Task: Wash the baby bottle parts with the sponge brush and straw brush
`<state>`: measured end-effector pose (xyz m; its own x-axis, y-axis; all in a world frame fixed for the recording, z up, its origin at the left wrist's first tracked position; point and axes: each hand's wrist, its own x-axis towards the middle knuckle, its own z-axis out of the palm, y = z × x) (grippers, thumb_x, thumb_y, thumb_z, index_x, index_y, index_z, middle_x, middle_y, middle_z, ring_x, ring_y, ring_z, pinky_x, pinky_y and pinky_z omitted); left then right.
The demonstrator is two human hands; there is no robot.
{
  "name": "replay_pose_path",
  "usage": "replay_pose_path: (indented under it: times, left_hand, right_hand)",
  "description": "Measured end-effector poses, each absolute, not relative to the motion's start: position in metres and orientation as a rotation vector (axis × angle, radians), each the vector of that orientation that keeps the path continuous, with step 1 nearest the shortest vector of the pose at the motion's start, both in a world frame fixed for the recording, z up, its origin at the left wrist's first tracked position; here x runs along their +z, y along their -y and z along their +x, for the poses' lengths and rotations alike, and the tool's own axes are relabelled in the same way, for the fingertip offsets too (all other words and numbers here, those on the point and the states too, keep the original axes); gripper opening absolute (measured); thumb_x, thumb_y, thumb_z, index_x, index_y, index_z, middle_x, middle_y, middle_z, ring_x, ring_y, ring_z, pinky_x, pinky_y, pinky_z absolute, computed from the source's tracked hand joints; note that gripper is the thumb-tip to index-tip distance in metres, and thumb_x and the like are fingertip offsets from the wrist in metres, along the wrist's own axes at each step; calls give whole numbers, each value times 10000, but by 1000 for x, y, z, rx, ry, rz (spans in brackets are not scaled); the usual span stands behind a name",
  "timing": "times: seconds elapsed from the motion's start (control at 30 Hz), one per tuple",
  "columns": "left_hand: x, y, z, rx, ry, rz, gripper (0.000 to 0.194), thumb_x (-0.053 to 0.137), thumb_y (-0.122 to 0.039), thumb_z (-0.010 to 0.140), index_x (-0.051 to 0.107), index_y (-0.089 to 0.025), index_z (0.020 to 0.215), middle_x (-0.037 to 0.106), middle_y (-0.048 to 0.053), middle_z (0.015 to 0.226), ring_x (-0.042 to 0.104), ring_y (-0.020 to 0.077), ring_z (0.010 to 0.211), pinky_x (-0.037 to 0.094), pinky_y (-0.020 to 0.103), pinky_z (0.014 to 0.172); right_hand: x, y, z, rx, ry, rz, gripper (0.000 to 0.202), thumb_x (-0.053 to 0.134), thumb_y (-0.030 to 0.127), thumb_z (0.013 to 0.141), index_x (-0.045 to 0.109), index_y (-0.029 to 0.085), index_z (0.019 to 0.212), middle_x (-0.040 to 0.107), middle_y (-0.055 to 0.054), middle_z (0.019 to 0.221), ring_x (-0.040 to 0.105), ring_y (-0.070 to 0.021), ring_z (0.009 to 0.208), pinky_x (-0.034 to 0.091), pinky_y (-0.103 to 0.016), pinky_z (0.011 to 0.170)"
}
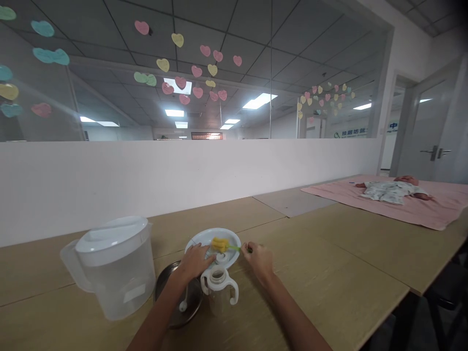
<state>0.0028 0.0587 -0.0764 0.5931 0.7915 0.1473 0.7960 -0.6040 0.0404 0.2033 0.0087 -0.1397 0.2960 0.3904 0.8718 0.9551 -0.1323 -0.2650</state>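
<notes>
My right hand (259, 258) is closed on the green handle of a brush with a yellow sponge head (220, 244). The brush head is over a white plate (236, 239). My left hand (197, 262) lies over the plate's left part, its fingers reaching toward small white pieces (221, 258); whether it holds any of them is hidden. Just in front of the plate stands a clear bottle (219, 302) with a white two-handled collar and an open top. A round metal dish (190, 312) with a white-tipped item (183, 305) sits partly under my left forearm.
A large clear pitcher (120, 278) with a white lid stands at the left. At the far right a baby doll (387, 191) lies on a pink cloth (435, 214). A white wall runs behind the table (329, 273).
</notes>
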Motion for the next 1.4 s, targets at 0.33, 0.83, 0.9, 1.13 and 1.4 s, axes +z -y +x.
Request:
replay_pose_path:
  times: [0.33,0.83,0.9,1.13,1.4]
  left_hand:
    - [-65,-63,2,-977,1210,-2987,462,427,-169,747,500,-177,1203,476,71,1298,378,195,1230,221,383,1070]
    - [0,-11,5,-1562,1228,-3119,427,384,-466,835,604,-139,1000,620,77,936,550,142,681,452,236,565]
    - [4,-5,6,-1501,1284,-3123,454,352,-488,842,621,-126,889,609,45,750,500,117,551,404,220,488]
    - [15,7,4,-1381,1092,-3238,401,415,-449,834,599,-163,1047,629,61,935,571,149,731,465,248,636]
    - [26,24,0,-1263,775,-3258,411,567,-190,736,550,-241,1143,562,31,1188,507,184,1083,388,313,956]
  right_hand:
    - [-132,-3,204,-400,1119,-1595,457,391,420,799,506,147,451,422,12,421,325,-78,419,180,-217,464]
    - [-127,7,200,-170,897,-1152,409,439,381,779,242,187,477,179,46,505,217,-60,465,197,-216,462]
    - [-128,7,200,-196,889,-1130,416,447,367,782,235,187,473,177,48,500,213,-58,462,191,-220,462]
    - [-122,10,197,-66,825,-1095,436,444,393,797,211,199,484,158,48,509,191,-60,467,170,-227,448]
    - [-129,4,197,28,808,-1079,430,433,419,797,198,210,503,146,51,521,182,-67,484,167,-226,441]
